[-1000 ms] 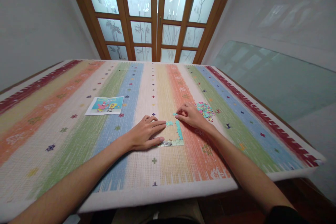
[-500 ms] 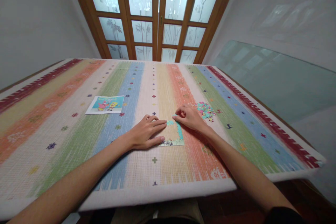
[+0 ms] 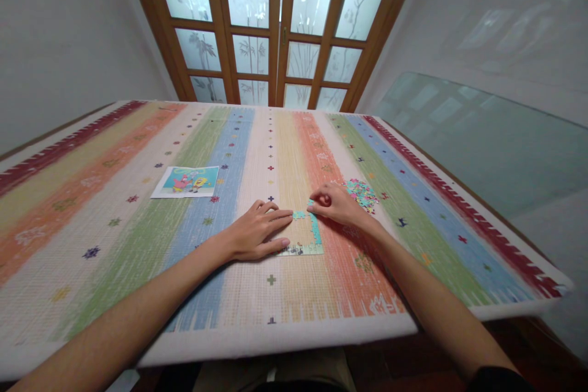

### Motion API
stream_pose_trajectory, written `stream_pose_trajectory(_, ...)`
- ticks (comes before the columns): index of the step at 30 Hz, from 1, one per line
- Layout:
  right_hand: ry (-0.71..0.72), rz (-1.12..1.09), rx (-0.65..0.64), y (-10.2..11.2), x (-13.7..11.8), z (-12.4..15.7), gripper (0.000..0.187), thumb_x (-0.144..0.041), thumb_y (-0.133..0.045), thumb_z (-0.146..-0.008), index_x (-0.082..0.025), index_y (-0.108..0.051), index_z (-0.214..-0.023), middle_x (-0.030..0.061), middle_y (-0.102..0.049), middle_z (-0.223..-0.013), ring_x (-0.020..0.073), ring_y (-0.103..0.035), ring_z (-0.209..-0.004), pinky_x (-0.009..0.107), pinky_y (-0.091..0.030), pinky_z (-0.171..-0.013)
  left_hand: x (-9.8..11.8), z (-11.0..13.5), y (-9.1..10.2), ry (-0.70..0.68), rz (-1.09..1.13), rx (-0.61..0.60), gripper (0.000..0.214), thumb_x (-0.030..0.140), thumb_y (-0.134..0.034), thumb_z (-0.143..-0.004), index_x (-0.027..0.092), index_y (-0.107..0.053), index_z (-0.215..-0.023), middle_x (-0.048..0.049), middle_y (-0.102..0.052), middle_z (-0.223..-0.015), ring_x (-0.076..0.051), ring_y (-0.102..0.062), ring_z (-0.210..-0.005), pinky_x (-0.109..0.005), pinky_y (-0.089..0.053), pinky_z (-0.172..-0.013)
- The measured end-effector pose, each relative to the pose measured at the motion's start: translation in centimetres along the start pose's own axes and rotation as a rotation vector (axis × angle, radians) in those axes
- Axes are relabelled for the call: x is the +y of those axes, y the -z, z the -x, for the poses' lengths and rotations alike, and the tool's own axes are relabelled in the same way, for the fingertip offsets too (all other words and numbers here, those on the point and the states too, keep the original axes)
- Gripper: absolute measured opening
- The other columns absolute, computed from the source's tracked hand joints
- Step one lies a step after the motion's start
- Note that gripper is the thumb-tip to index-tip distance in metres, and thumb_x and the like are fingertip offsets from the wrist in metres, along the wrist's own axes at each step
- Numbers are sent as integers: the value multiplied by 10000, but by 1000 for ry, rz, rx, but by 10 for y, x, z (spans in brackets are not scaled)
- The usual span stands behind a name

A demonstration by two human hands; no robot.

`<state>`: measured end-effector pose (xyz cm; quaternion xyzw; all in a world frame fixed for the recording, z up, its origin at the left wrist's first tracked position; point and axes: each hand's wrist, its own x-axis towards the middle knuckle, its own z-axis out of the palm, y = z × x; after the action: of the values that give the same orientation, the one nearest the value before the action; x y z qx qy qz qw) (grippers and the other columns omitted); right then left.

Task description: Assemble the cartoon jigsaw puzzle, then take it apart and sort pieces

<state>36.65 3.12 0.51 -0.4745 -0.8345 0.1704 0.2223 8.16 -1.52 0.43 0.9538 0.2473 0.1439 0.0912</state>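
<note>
A partly joined jigsaw frame [image 3: 309, 239] lies on the striped cloth in front of me, its teal right side and pale bottom row put together. My left hand [image 3: 257, 233] rests flat beside it with the fingers stretched out, touching the left end of the bottom row. My right hand [image 3: 334, 203] is curled at the frame's top right corner, its fingertips pinched on a small teal puzzle piece [image 3: 312, 203]. A heap of loose puzzle pieces [image 3: 362, 191] lies just right of that hand.
A printed cartoon reference picture [image 3: 186, 181] lies at the left on the striped tablecloth [image 3: 138, 245]. Wooden glazed doors [image 3: 275, 24] stand behind the table. A glass sheet [image 3: 482, 141] leans against the right wall. The table's near edge [image 3: 275, 337] is close to my body.
My right hand has shifted a little along the top of the jigsaw frame, still pinching a piece. My left hand has stayed flat in place.
</note>
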Motion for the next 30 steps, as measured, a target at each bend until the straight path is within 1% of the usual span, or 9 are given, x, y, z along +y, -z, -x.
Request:
stream_pose_trajectory(3,6,-11,10,-1,2,0,130,-316,-726,-840,-189,-701,-834,42,-624,-797,196,-559,-767,338,-422,-731,1,-1,1,4,7,-1,552,555,-337,-1050,189,-587,-1379,-114,-611,-1437,-328,-551,-1169,-518,-388,-972)
stream_pose_trajectory(7,-41,-81,18,-3,4,-2,124,-295,-742,-798,-192,-674,-815,32,-628,-782,184,-550,-734,324,-422,-689,0,-1,1,1,9,-2,550,558,-344,-1049,195,-582,-1386,-112,-606,-1444,-328,-551,-1175,-517,-388,-976)
stream_pose_trajectory(9,-89,-165,-4,-3,3,-2,127,-288,-734,-791,-190,-660,-822,18,-623,-735,172,-543,-680,313,-421,-650,0,-1,0,0,4,-4,553,561,-346,-1048,191,-579,-1388,-112,-603,-1449,-331,-550,-1177,-518,-388,-973)
stream_pose_trajectory(12,-139,-301,-46,-1,1,-2,112,-294,-697,-819,-188,-665,-837,13,-633,-687,161,-542,-619,308,-427,-612,-2,-1,-2,-1,-5,-3,553,559,-355,-1046,183,-582,-1381,-113,-601,-1451,-336,-546,-1180,-522,-387,-970)
stream_pose_trajectory(16,-100,-372,-114,4,-5,-1,121,-315,-711,-824,-196,-711,-847,42,-696,-763,168,-576,-667,317,-448,-640,-2,-1,-2,-9,-6,9,527,540,-369,-1046,190,-583,-1377,-108,-610,-1438,-327,-550,-1178,-510,-386,-973)
stream_pose_trajectory(19,-75,-354,-179,4,-9,0,110,-312,-712,-835,-204,-733,-848,44,-710,-769,171,-585,-681,320,-453,-652,-1,-1,-3,-6,-6,11,519,537,-377,-1045,199,-579,-1383,-104,-611,-1436,-322,-554,-1168,-503,-388,-971)
stream_pose_trajectory(21,-69,-317,-188,3,-11,1,103,-301,-701,-849,-206,-742,-844,43,-706,-755,170,-583,-676,321,-453,-655,-1,-1,-3,-2,-5,14,522,541,-387,-1042,202,-575,-1392,-103,-608,-1441,-324,-549,-1175,-506,-386,-977)
stream_pose_trajectory(27,-14,-196,-135,-1,-13,1,92,-254,-713,-848,-196,-749,-787,43,-669,-734,169,-562,-689,321,-434,-665,-1,-1,-2,-1,2,-3,565,551,-357,-1047,162,-575,-1394,-124,-604,-1441,-337,-538,-1185,-525,-380,-987)
stream_pose_trajectory(30,1,-156,-126,-1,-14,1,107,-258,-710,-857,-197,-748,-778,30,-637,-705,168,-544,-684,318,-422,-664,0,-1,-1,7,9,-11,550,543,-379,-1039,174,-574,-1397,-115,-601,-1446,-340,-538,-1186,-528,-379,-988)
